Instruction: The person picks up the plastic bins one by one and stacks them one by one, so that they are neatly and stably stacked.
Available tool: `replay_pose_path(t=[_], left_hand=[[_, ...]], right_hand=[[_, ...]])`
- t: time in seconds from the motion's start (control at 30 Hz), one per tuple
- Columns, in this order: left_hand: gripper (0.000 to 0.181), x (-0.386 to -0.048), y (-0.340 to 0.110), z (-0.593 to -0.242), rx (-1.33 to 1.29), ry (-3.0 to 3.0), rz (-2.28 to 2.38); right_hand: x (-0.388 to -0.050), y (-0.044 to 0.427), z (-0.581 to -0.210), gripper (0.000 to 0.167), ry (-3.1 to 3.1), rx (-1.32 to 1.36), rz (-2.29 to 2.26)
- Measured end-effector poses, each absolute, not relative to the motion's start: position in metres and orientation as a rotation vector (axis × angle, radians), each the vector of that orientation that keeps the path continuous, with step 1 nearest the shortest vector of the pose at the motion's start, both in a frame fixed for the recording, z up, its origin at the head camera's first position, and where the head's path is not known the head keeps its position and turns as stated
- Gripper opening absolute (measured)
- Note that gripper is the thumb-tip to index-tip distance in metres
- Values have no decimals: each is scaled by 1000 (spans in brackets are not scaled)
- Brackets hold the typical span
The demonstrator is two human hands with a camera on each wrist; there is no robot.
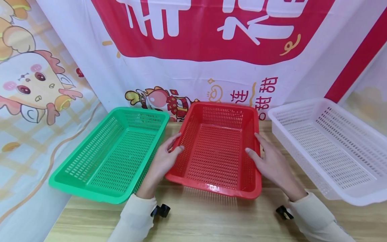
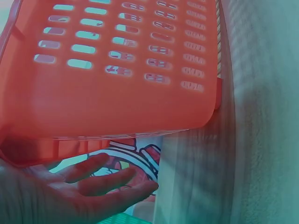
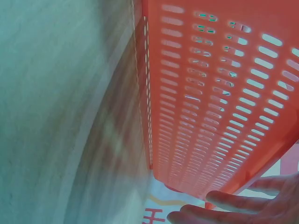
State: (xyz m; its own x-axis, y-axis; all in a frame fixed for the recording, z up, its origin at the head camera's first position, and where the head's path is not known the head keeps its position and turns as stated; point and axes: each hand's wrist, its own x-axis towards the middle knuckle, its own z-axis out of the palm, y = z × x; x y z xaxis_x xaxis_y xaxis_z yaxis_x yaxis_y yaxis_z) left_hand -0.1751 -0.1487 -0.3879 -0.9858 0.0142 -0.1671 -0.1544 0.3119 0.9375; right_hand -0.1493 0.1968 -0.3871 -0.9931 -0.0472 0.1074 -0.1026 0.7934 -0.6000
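Observation:
A red plastic basket (image 1: pixel 214 192) with slotted walls is in the middle of the head view, its inside bare. At its left rim, my left hand (image 1: pixel 164 156) holds it, thumb over the rim and fingers outside. My right hand (image 1: pixel 270 163) holds the opposite rim the same way. In the left wrist view the left fingers (image 2: pixel 107 182) stretch beneath the rim, beside the slotted wall. Similarly, the right fingers (image 3: pixel 233 203) extend outside the wall in the right wrist view. Both wrist views hide the thumbs behind the basket.
A green basket (image 1: pixel 87 193) stands left of the red one, close to my left forearm. On the right is a white basket (image 1: pixel 305 153). All are on a wooden table (image 1: pixel 211 222), with a printed cloth (image 1: pixel 193 74) hanging behind.

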Motion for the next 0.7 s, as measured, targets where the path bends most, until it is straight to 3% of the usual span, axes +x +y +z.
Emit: replay_pose_path(t=[0.7], left_hand=[[59, -180, -156, -396, -163, 2223, 1899]], right_hand=[[-150, 194, -402, 71, -2704, 55, 1459]])
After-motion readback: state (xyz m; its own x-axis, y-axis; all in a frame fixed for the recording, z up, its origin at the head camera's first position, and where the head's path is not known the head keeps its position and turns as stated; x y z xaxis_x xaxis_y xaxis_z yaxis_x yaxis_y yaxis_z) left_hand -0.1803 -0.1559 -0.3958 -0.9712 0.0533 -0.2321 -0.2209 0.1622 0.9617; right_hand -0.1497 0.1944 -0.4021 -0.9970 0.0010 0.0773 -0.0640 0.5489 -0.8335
